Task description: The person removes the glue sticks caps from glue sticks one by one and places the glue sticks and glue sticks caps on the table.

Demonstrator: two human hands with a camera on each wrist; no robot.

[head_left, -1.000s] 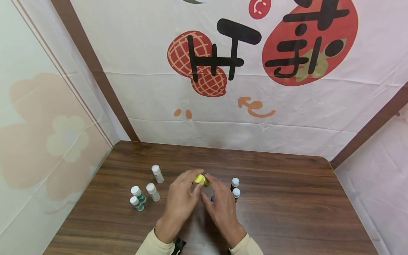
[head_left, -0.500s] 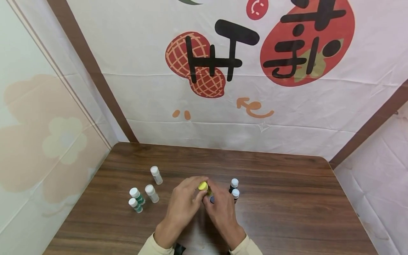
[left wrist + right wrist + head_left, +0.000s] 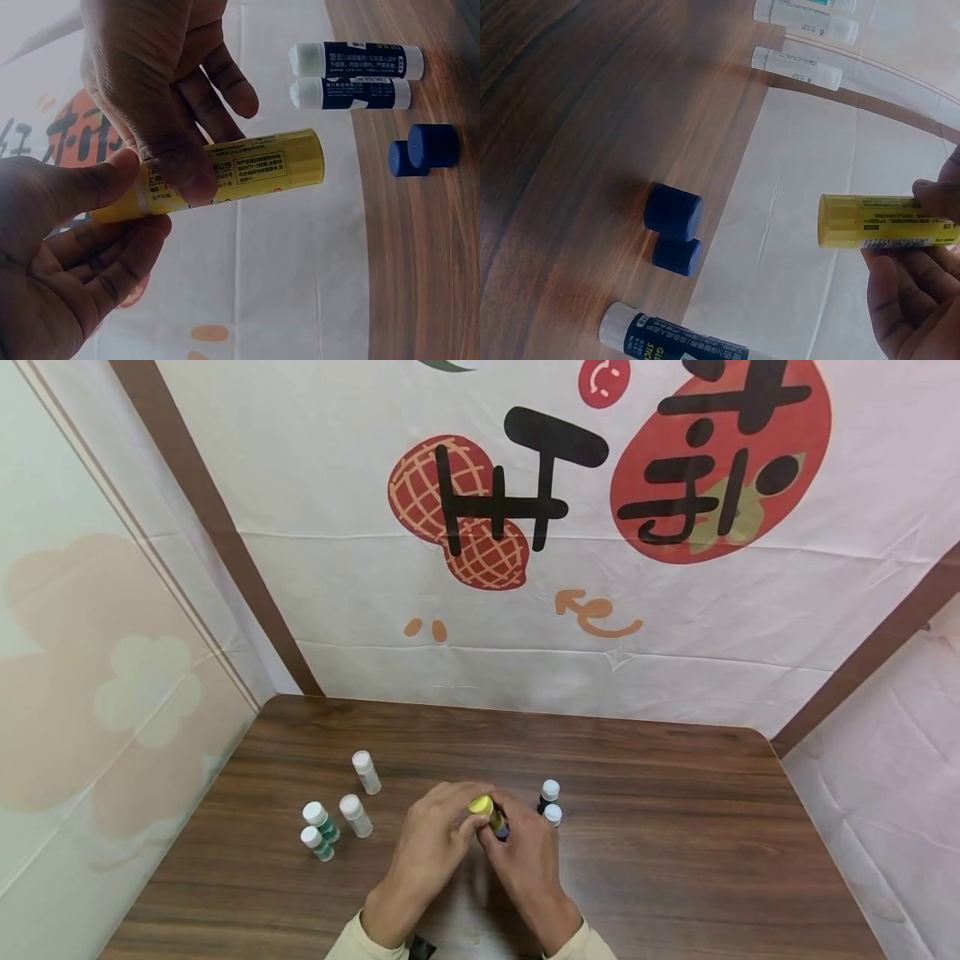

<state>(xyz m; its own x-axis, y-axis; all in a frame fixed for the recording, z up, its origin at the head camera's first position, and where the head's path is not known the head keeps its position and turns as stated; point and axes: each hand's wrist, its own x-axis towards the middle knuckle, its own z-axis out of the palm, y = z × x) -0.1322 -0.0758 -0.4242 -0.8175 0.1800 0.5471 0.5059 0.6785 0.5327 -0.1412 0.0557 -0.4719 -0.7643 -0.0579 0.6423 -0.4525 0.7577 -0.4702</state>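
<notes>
A yellow glue stick [image 3: 487,814] is held upright between both hands over the table. My left hand [image 3: 429,835] pinches its yellow cap end. Lower down, my right hand [image 3: 523,847] grips the printed body; in the left wrist view its thumb lies across the label. The bottom end sticks out below the fingers in the right wrist view. Two blue caps [image 3: 675,214] stand side by side on the table below. Close by on the right are two dark blue glue sticks [image 3: 373,61], uncapped, with rough white glue showing at their tops.
Two white glue sticks [image 3: 356,816] stand to the left of my hands. Further left are two green-labelled sticks [image 3: 321,822] with white tops. The brown wooden table [image 3: 675,827] ends at a printed cloth wall [image 3: 337,585] behind; more cloth hangs at both sides.
Both hands have come slightly nearer to me, and the yellow glue stick has shifted right and downward in view. My right fingers have closed in round its body.
</notes>
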